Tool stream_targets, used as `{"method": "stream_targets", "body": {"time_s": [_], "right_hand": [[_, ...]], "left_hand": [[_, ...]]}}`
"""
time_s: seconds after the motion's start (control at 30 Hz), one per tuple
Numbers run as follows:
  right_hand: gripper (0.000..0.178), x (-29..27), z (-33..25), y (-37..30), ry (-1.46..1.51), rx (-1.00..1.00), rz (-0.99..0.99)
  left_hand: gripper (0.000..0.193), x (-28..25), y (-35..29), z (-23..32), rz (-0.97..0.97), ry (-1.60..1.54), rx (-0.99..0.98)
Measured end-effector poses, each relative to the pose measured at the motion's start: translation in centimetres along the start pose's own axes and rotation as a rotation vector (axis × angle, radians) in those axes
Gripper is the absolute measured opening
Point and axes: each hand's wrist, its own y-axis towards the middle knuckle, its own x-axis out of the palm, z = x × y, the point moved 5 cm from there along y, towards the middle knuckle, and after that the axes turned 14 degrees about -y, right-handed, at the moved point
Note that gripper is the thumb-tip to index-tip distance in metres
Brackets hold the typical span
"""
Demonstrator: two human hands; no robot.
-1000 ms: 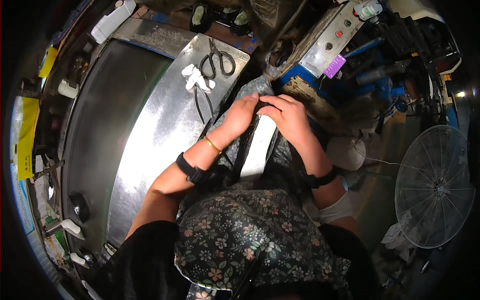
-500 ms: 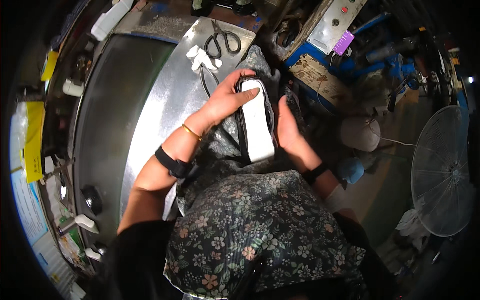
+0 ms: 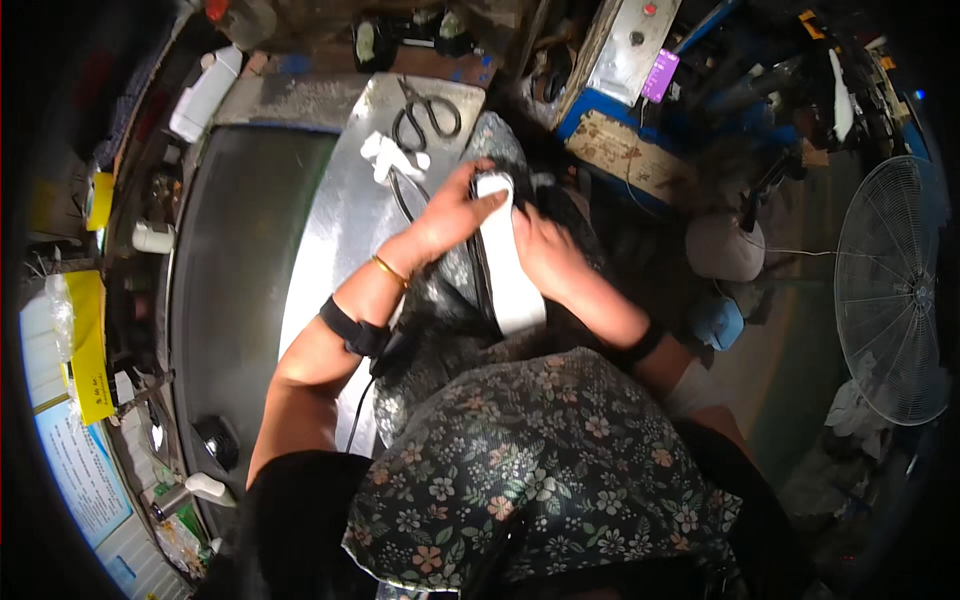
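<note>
A: Where is the piece found, and how is it held?

B: The long white form (image 3: 513,280) is noted at the centre of the frame, above the floral apron (image 3: 540,470), its far end toward the top. A dark covering (image 3: 479,272) is seen along its left edge. The far end is clamped by the left hand (image 3: 458,215), with the thumb laid over the white face.

A: And the right hand (image 3: 548,255)?

B: It is placed along the right side of the form. Its fingertips are hidden, so whether they are closed or apart cannot be told.

A: How is this hold best kept sound?

B: In judgement, the far end should be held firmly by the left thumb, and the right side backed evenly so that twisting is avoided. Creasing of the dark edge should be guarded against.

A: Is anything recorded alongside?

B: On the metal surface (image 3: 335,215), left of centre, dark-handled scissors (image 3: 415,108) are observed, with a crumpled white item (image 3: 388,157) just below. Neither is touched by a hand.
</note>
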Motion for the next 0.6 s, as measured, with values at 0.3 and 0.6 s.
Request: {"method": "stream_targets", "body": {"time_s": [0.3,0.6], "right_hand": [[0.069,2.7,-1.4,-0.3,1.297,0.300,-0.373],[0.077,3.8,-4.4,-0.4,0.769,0.181,-0.189]], "left_hand": [[0.038,0.3,-3.8,2.9,0.173,0.389,-0.159],[0.042,-0.3,-9.1,4.3,0.225,1.339,0.003]]}}
